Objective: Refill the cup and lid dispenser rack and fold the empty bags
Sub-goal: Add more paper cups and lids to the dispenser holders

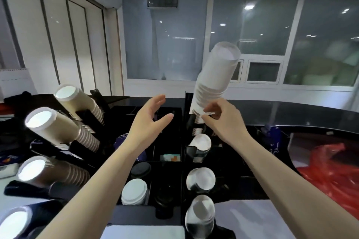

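While the right hand pinches the low end of the tall white paper-cup stack above the black dispenser rack, the empty, spread left hand should probably steady this light, crushable, tilting column midway.

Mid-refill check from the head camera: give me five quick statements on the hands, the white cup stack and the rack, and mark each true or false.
1. The right hand grips the white cup stack near its lower end. True.
2. The left hand is also clamped on that stack. False: it is open, fingers spread, beside the stack and apart from it.
3. The stack stands tilted, its open mouth up and to the right. True.
4. The dispenser rack is white. False: it is black.
5. The brown cup stacks on the left lie angled, mouths toward the camera. True.
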Demonstrator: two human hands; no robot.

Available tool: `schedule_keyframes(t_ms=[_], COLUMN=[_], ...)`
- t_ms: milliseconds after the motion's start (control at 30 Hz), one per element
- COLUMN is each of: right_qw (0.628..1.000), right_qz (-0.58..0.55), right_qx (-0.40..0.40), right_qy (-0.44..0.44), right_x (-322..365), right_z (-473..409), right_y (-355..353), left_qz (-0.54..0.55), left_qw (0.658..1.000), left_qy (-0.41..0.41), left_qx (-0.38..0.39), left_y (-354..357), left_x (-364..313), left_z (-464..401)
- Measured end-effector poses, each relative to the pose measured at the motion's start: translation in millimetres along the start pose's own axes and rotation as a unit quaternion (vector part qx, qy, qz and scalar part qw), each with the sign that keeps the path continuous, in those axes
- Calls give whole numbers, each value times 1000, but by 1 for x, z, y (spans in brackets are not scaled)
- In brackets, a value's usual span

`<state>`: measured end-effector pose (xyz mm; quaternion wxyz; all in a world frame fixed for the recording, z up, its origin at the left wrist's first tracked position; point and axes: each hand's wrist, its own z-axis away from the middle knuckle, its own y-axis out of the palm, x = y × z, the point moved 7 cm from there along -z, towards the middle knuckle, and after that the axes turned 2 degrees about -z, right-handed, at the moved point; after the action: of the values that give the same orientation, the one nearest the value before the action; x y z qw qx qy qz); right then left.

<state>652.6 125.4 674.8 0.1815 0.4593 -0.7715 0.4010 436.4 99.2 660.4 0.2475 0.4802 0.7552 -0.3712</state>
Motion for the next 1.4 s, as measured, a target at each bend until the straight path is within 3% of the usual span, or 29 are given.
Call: schedule_keyframes(t_ms=[200,467,600,1033,1200,1400], right_qw=[987,993,993,990,986,991], right_qz=[-89,-107,-108,-105,-123,-94], right_qx=[-120,-11,17,-62,-105,-91], right_qy=[60,56,54,69,42,2], right_x=[-43,-72,-80,-86,-55,-20], right_z=[-26,-67,-77,-72,-71,-61], right_y=[-17,15,27,19,13,-19], left_qz=[21,16,21,-29,-32,27], left_qw=[999,992,991,991,989,986], left_qy=[-18,-3,3,-23,-31,-19], left_qx=[24,122,135,130,139,164], left_y=[26,84,104,128,129,124], left_x=[14,42,58,75,77,66], left_z=[-31,-87,-103,-116,-117,-108])
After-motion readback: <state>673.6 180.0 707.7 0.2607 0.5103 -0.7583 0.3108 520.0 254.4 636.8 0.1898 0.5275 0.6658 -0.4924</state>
